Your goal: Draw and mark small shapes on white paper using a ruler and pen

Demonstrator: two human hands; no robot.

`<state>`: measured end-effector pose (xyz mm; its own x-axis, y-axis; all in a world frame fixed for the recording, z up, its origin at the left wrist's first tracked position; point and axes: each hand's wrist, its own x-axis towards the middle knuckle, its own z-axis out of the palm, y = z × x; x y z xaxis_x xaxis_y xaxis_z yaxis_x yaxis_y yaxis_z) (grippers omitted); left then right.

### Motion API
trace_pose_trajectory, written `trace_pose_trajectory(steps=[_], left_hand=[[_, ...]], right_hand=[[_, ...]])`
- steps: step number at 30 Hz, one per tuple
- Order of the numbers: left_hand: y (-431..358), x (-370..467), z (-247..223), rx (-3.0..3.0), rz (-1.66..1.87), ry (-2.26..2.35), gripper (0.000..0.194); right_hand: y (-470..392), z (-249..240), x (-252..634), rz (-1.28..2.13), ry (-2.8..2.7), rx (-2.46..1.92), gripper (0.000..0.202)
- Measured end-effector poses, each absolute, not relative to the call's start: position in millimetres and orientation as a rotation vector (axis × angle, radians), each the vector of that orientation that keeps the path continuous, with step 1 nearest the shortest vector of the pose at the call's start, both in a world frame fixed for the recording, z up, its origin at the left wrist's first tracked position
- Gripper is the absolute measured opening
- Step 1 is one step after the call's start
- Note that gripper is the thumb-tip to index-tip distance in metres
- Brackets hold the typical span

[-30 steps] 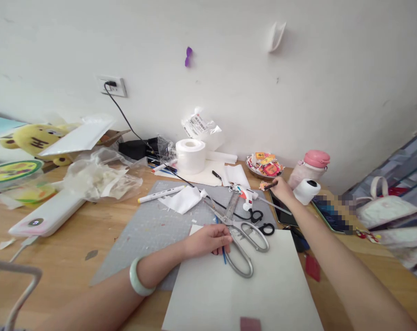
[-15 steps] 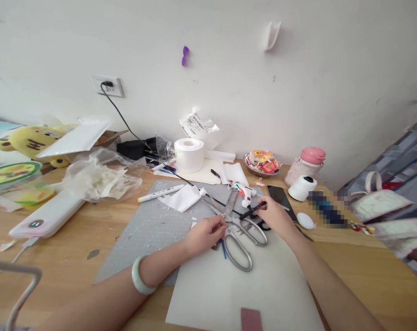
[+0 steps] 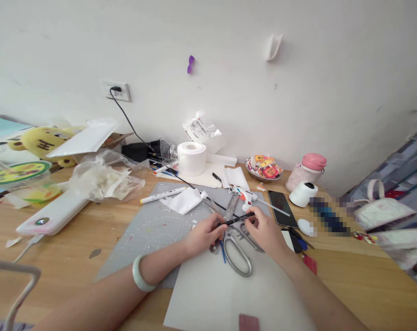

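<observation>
A slim black pen [image 3: 235, 219] is held level between my two hands, above a pair of large metal scissors [image 3: 239, 271]. My left hand [image 3: 205, 235] pinches its left end, while the fingers of my right hand [image 3: 265, 230] close on the right end. Beneath the hands, the scissors lie on a white paper sheet [image 3: 222, 294] that overlaps a grey cutting mat [image 3: 136, 243]. Just beyond the pen is a white and orange glue gun [image 3: 247, 197]. A thin blue stick [image 3: 222, 253] rests beside the scissors, below my left hand.
A white marker [image 3: 162, 195] and paper scrap [image 3: 185, 201] lie on the mat. Behind stand a white roll [image 3: 192, 161] and a candy bowl [image 3: 263, 169]. At right are a phone [image 3: 280, 207], thread spool [image 3: 302, 194] and pink-lidded bottle [image 3: 307, 172]. A power bank [image 3: 53, 216] sits left.
My right hand has moved left and down, bringing the black pen across to my left hand, which now grips it too. The view has shifted slightly.
</observation>
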<state>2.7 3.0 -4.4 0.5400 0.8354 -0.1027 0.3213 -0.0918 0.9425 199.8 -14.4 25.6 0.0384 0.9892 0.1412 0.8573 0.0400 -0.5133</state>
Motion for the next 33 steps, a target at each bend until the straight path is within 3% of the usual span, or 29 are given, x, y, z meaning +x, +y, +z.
trace_pose_trajectory(steps=[7,11,13,18,22,26,31,33], left_hand=[[8.4,-2.5,7.7,1.972,0.474,1.271,0.031],[21.2,-11.5,15.3,2.156,0.288,1.646,0.033],[25.8,-14.9,16.2,2.178,0.241,1.742,0.034],[25.4,-13.8,12.8,2.181,0.225,1.742,0.032],[22.1,-10.2,10.3,2.166,0.251,1.727,0.03],[22.6,-10.8,9.6,2.225,0.202,1.712,0.031],[24.1,-12.6,6.0,2.444,0.196,1.737,0.028],[25.3,-13.7,2.3,2.548,0.202,1.732,0.024]], right_hand=[[-18.8,18.2,193.9,0.381,-1.891,-1.708,0.049],[-23.7,22.6,192.1,0.447,-2.051,-1.873,0.03],[-29.0,22.4,188.2,0.471,-2.163,-1.875,0.03],[-37.5,19.0,178.3,0.354,-2.235,-1.889,0.036],[-22.5,38.5,196.6,0.397,-2.083,-1.958,0.022],[-2.1,66.5,233.8,0.153,-1.815,-2.102,0.018],[-16.7,61.2,229.1,0.494,-2.02,-2.172,0.029],[-29.3,50.2,211.0,0.631,-2.118,-2.115,0.024]])
